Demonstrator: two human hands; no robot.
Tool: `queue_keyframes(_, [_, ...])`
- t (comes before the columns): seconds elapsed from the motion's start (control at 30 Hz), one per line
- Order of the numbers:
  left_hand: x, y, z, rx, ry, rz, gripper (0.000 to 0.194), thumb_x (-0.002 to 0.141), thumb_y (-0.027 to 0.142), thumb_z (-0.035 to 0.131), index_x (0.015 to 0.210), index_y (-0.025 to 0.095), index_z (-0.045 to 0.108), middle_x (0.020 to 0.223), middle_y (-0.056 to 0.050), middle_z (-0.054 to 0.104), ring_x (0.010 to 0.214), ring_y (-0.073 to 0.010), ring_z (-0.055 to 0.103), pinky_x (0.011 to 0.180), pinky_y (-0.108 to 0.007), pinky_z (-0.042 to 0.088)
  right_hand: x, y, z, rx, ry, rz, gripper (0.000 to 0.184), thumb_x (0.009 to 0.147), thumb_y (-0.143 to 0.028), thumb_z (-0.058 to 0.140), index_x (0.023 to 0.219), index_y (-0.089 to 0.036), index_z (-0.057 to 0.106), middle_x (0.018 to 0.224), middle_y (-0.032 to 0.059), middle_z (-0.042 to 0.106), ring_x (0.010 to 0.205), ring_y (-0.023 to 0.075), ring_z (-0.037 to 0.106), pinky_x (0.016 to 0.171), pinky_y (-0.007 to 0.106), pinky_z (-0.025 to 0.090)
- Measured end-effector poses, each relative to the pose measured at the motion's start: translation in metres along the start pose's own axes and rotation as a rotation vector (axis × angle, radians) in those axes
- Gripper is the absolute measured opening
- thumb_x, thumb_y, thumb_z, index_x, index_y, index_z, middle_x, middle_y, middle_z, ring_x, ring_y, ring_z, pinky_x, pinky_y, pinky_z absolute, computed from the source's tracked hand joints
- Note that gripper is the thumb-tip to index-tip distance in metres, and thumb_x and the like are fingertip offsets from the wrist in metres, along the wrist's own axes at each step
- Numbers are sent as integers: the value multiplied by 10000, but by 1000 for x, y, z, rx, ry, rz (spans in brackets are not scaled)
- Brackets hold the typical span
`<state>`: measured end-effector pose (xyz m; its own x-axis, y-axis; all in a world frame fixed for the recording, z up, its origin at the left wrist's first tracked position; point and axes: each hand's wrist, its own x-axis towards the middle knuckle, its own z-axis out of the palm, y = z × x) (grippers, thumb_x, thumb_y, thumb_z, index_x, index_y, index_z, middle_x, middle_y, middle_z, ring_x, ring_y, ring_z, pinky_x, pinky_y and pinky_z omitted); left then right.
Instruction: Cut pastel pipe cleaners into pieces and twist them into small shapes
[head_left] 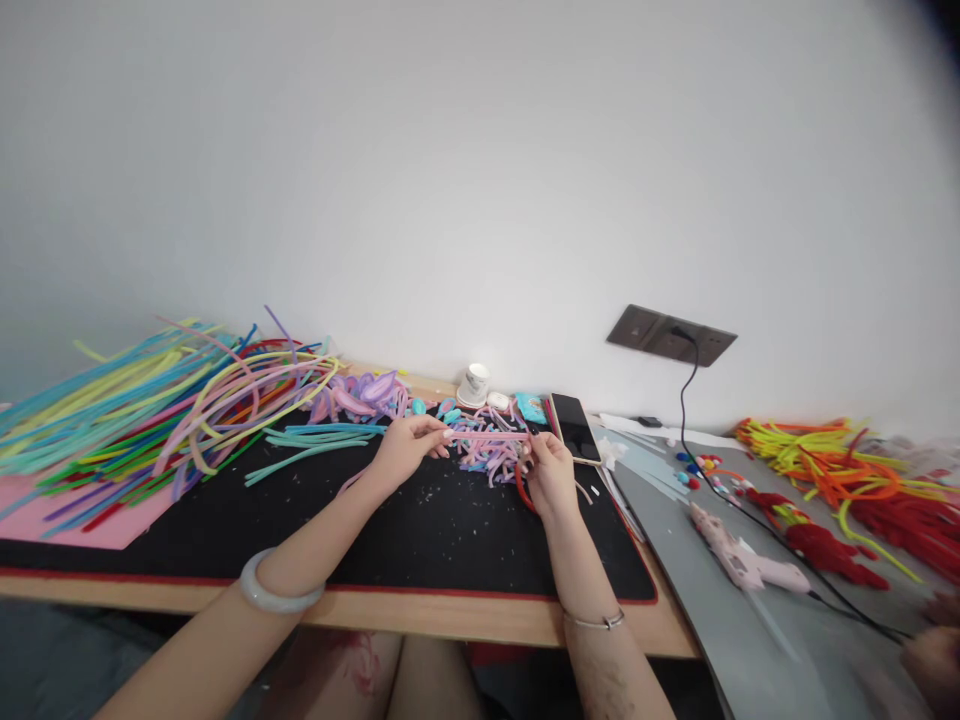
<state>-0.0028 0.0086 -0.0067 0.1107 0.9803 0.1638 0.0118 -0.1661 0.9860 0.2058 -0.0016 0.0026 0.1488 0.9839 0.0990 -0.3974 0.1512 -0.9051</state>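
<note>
A pink fuzzy strip (487, 436) spans the gap between the left hand (412, 447) and the right hand (551, 472), raised over a heap of short pink, lilac and blue pieces (484, 464) on the black mat (450, 545) that covers the bench (420, 612). The left grip is closed on one end, thumb against forefinger; the right grip is pinched on the other. Between them the strip runs nearly straight and roughly level.

Handling it well probably means a light, even pull, enough to hold the line straight without crushing the fuzz or kinking the core. Fingertips set right at the ends would leave the whole length free to judge, and lifting it a little clear of the heap would stop its colour from blending with the similar pieces beneath.

That blending already makes it hard to tell whether the strip is single or doubled, and the fingers cover both tips. An orange-red loop (523, 488) just under the right hand may be a scissors handle; the hand hides the rest of it. The pieces in the heap overlap too much to count. At the far left, the bundle of long stems (150, 400) runs out of view. At the right edge, another person's hand (934, 668) is blurred and cut off, so what it is doing cannot be told.
</note>
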Motion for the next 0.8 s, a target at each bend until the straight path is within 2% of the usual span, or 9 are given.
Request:
queue_keyframes(0.13, [2, -3, -2, 31, -21, -1, 220, 695, 347, 600, 695, 127, 591, 566, -19, 628, 518, -129, 595, 525, -237, 486, 3, -4, -4, 87, -76, 128, 321, 617, -259, 666, 526, -179, 369, 480, -60, 388, 387, 43, 297, 342, 180, 252])
queue_keyframes(0.3, [3, -6, -4, 36, -19, 9, 213, 711, 339, 584, 695, 127, 591, 574, -22, 630, 504, -118, 584, 508, -222, 472, 4, -6, -6, 155, -135, 228, 277, 608, -235, 663, 560, -182, 395, 466, -74, 336, 380, 40, 266, 327, 167, 239])
queue_keyframes(0.4, [3, -7, -5, 42, -27, 7, 207, 714, 334, 581, 706, 127, 590, 560, -17, 622, 502, -115, 580, 499, -213, 462, 3, -5, -6, 137, -101, 196, 282, 606, -231, 679, 561, -174, 407, 465, -67, 399, 388, 37, 311, 342, 156, 257])
queue_keyframes(0.57, [3, -9, -7, 54, -20, 26, 211, 718, 334, 574, 723, 123, 580, 558, -18, 611, 509, -117, 578, 505, -214, 461, 3, 1, -5, -23, -5, 64, 229, 616, -266, 670, 570, -158, 473, 494, -38, 519, 390, 47, 382, 373, 175, 318])
queue_keyframes(0.67, [4, -9, -7, 61, -18, 26, 213, 716, 336, 575, 727, 124, 578, 564, -18, 610, 513, -121, 582, 506, -218, 463, 3, 3, -4, -94, 32, 39, 214, 631, -283, 649, 575, -155, 487, 504, -31, 539, 374, 47, 390, 361, 178, 308])
queue_keyframes(0.8, [3, -7, -7, 69, -13, 38, 214, 717, 341, 574, 712, 127, 577, 538, -14, 606, 500, -120, 576, 507, -220, 462, 2, 2, -3, -78, 20, 41, 213, 628, -280, 646, 573, -160, 478, 492, -40, 530, 369, 48, 395, 360, 176, 320])
